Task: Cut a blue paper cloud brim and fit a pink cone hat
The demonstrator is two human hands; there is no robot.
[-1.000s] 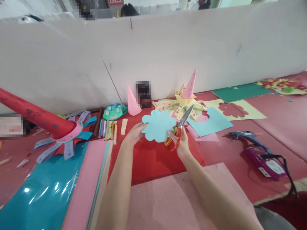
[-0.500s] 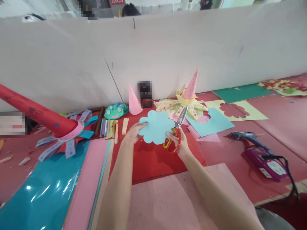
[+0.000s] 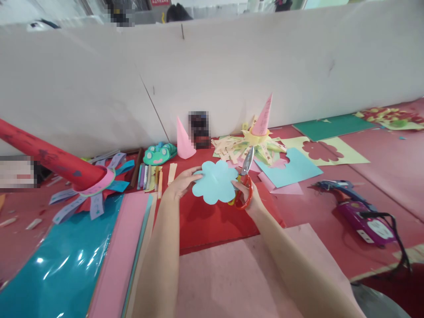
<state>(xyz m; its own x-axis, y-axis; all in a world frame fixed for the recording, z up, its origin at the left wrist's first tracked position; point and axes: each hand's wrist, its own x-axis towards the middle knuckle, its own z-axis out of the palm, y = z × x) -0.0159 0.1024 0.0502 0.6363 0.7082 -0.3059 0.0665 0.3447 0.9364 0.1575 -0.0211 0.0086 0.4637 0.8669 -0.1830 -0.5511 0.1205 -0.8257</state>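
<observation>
Fingers [image 3: 196, 177] of the left hand [image 3: 180, 184] pinch the left edge of the blue paper flower [image 3: 215, 182], thumb on the upper face. The right hand [image 3: 251, 196] grips the scissors [image 3: 247, 167] by the handles, and its thumb also meets the right edge of the flower. Whether any finger passes through a handle loop cannot be told.

Position: the flower is between the 2 hands, above the red sheet [image 3: 212, 227].

Caution: 3 faults appear possible.
1. Creasing or tearing, if the 2 hands pull apart or push together; the sheet looks thin.
2. A nicked lobe, if the blades open or swing left, since they stand just beside the right edge.
3. A slipped right edge, because that hand shares its grip between paper and tool.

Orientation: the flower's face is turned up toward the camera. Its outline is nearly round and lobed, so no clear long axis can be assigned. The scissors' long axis runs from the near handles to the far tips, pointing away from the person, leaning slightly right.

Surroundings: right of the scissors is a notched blue sheet [image 3: 298, 170]; beyond the red sheet stands a plain pink cone [image 3: 183, 143].
</observation>
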